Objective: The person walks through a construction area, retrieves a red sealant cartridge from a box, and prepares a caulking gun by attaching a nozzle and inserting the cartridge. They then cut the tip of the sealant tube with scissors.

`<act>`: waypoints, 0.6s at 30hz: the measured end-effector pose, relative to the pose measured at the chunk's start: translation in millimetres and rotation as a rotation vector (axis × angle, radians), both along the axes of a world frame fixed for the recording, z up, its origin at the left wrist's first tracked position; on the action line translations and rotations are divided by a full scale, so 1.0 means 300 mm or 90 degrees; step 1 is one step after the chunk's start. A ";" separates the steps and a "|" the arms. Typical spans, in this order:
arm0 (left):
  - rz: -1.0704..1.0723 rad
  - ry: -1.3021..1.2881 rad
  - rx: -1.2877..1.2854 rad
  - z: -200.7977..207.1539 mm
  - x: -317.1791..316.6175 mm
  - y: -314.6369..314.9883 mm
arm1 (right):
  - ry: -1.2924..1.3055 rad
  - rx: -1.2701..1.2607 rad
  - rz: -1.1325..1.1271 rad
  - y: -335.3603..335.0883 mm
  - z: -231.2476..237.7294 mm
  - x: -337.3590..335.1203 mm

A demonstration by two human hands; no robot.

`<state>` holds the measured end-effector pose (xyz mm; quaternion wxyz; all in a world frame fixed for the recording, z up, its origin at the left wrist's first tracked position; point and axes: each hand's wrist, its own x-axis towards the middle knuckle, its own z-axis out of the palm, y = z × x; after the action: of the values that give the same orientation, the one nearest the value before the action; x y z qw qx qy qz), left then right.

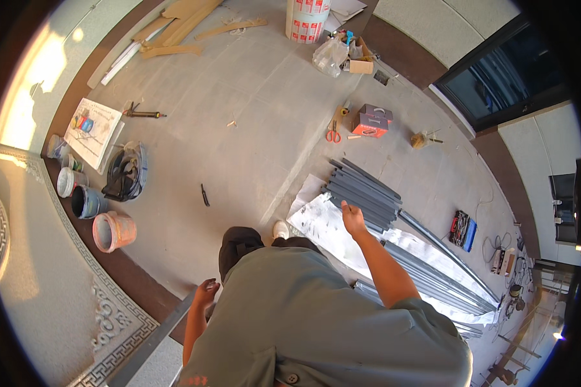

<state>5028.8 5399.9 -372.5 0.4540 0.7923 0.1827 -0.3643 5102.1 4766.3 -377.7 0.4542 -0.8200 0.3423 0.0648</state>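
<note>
My right hand (353,219) is raised over a stack of short dark grey profiles (361,193). Its fingers are curled closed, with the thumb uppermost; anything inside them is hidden. Beneath the hand, a white sheet (323,222) with dark smudges lies under the profiles. Longer grey profiles (432,277) run along the sheet toward the lower right. By my left side hangs my left hand (206,291), its fingers loosely bent and partly apart, with nothing visible in them. Close beside it is the end of a grey bar (164,329).
Several buckets (115,232) line the left wall near a black tool bag (126,171). A caulking gun (145,114) and a dark slim tool (204,195) lie on the floor. Ahead right are red-handled scissors (333,135), a red box (372,121) and a tool case (462,231).
</note>
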 end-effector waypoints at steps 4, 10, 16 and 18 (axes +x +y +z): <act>0.009 -0.054 -0.086 -0.129 0.349 -0.102 | 0.028 -0.078 0.066 -0.063 0.103 0.407; -0.312 0.178 0.129 -0.389 0.996 0.041 | 0.082 -0.170 -0.007 -0.192 0.058 0.712; -0.372 -0.039 0.316 -0.221 2.143 0.180 | 0.273 -0.007 -0.024 -0.139 0.141 0.760; -0.303 -0.179 0.283 -0.120 2.617 0.125 | 0.290 0.016 -0.073 -0.116 0.138 0.807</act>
<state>5813.8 5437.2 -408.5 0.1932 0.9346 0.0034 -0.2986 5344.3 4731.4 -336.2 0.3784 -0.7577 0.4809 0.2268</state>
